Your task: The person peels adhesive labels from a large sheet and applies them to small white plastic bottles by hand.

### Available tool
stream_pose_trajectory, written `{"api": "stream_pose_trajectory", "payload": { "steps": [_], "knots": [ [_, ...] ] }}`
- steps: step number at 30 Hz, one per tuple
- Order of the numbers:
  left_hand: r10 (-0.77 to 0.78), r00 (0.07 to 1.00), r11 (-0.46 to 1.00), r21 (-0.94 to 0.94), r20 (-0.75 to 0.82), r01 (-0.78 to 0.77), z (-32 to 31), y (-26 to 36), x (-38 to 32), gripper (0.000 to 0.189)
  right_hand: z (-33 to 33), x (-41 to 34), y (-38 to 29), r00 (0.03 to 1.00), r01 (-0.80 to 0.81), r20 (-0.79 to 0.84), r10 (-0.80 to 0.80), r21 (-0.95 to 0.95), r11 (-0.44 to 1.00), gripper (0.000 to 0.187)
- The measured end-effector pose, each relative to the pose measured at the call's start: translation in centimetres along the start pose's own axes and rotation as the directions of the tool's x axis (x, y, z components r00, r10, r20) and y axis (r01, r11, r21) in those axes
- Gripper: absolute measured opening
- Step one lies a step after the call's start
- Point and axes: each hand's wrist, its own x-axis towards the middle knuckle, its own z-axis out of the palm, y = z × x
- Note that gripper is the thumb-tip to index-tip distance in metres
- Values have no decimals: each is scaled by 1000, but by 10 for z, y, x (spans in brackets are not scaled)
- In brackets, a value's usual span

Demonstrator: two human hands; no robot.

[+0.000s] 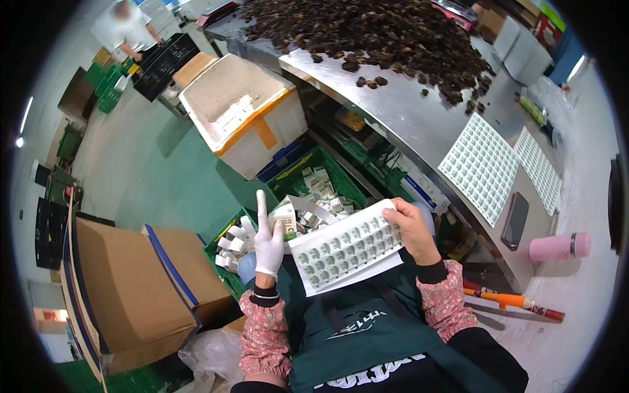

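Observation:
My right hand (413, 228), bare, grips the upper right edge of a white sheet of small round green stickers (349, 250), which lies bent over my lap. In my white-gloved left hand (270, 243) a small printed tag or card (287, 221) with a pale strap is pinched, while the index finger points up. Just beyond both hands, a green plastic crate (354, 184) holds many printed, banded pieces. A smaller green crate (244, 290) with white rolled pieces stands to the left, partly behind my left hand.
A steel table (393, 118) bears a heap of dark brown pieces (383, 34), more sticker sheets (480, 167), a phone (516, 221) and a pink bottle (560, 246). A foam box (280, 125) stands ahead, cardboard boxes (132, 275) at left. A person (132, 29) stands far left.

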Motion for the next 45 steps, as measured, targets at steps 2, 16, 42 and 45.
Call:
{"api": "stream_pose_trajectory", "payload": {
  "steps": [2,16,42,45],
  "knots": [
    [55,998,988,-145,23,-51,1,-6,-1,42,4,3,2,1000,-9,2,9,70,997,13],
    [-191,980,820,-538,63,195,39,22,-29,26,-9,12,20,999,12,-51,-2,187,982,16],
    [-211,977,749,-641,10,169,33,13,-34,31,16,-12,-8,937,344,-80,-341,21,939,16],
    [-141,990,757,-642,21,122,32,21,-31,38,21,-11,-8,946,312,-90,-312,-14,950,15]
  ]
}}
